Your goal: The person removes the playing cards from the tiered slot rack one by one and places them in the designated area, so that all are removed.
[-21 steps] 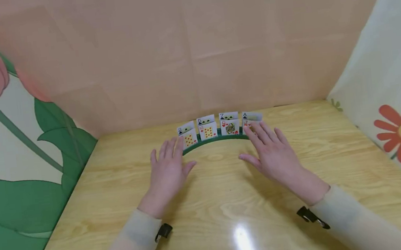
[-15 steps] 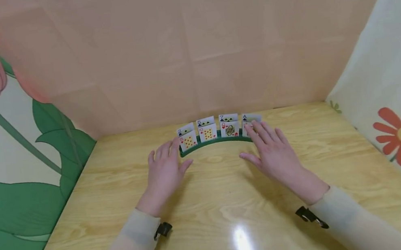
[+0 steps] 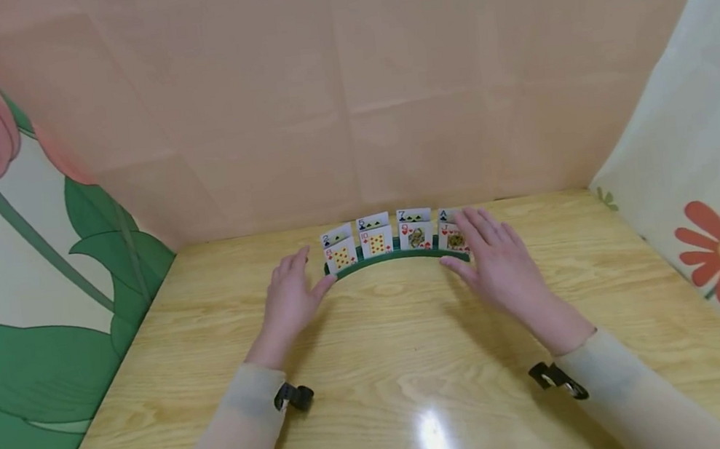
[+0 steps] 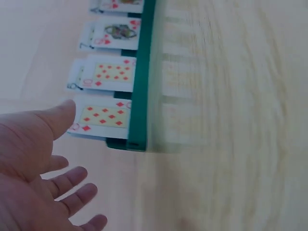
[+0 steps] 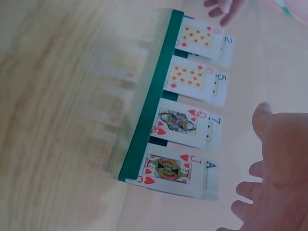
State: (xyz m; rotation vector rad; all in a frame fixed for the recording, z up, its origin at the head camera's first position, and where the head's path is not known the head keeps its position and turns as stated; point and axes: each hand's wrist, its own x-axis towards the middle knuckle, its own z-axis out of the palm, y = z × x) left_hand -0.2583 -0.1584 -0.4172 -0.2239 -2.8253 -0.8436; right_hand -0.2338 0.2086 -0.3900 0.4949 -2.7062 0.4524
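A curved green card rack [image 3: 373,260] stands at the back of the table, holding playing cards upright in two rows. The front row has two diamond cards [image 3: 340,257], a queen of hearts [image 5: 175,120] and a jack of hearts [image 5: 168,168]. Behind them rise a two, a five, a seven and an ace [image 5: 211,175] in black suits. My left hand [image 3: 287,302] is at the rack's left end, fingers spread and thumb near its front corner. At the right end hovers my right hand [image 3: 506,271], its fingers extended, partly covering the ace and jack. Neither hand grips anything.
The wooden table [image 3: 388,368] spreads in front of the rack. A plain pinkish cloth [image 3: 346,94] hangs close behind it. Printed flower cloths stand at the left [image 3: 30,347] and right [image 3: 683,168] sides.
Both hands have shifted outward toward the rack's ends, their thumbs moving closer to its front edge. More of the jack shows now. The rack and cards stay in place.
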